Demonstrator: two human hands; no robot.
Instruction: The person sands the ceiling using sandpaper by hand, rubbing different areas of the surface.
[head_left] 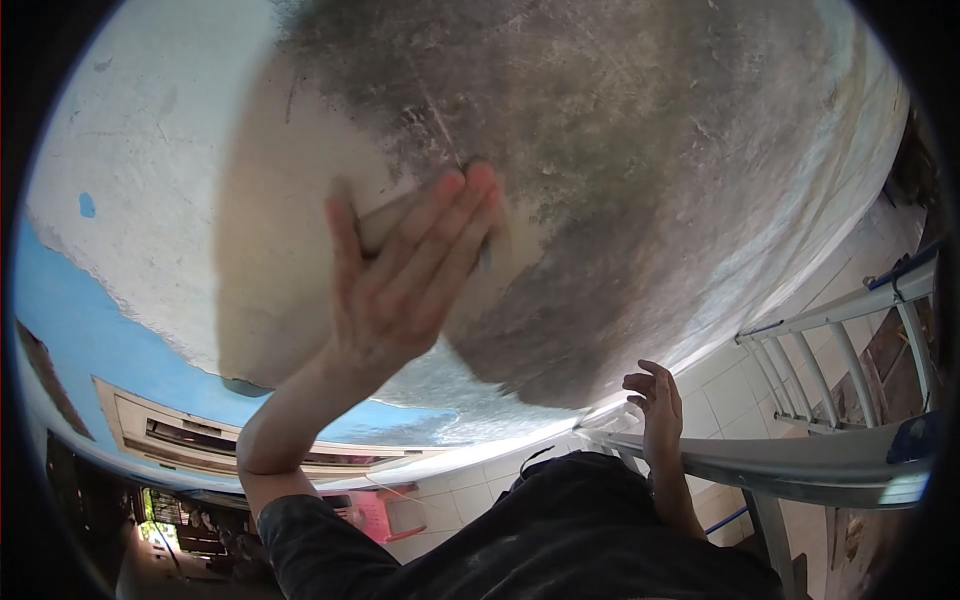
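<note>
My left hand [400,275] is raised against the wall [620,120], its fingers extended and pressed together. Under its palm and fingers, a flat pale piece [383,228] shows at the edges, held against the surface; its kind is mostly hidden. The wall there is part smooth whitish filler, part rough dark grey patch, and the arm throws a shadow across it. Lower down, my right hand [657,405] hangs in the air near the metal ladder, its fingers loosely bent and apart, with nothing visible in them.
An aluminium ladder [780,465] stands close on the right, and more ladder rungs [845,360] show behind it. Blue paint [110,300] covers the wall's left part, above a framed opening [185,440]. A pink plastic crate [375,515] sits on the tiled floor [725,395] below.
</note>
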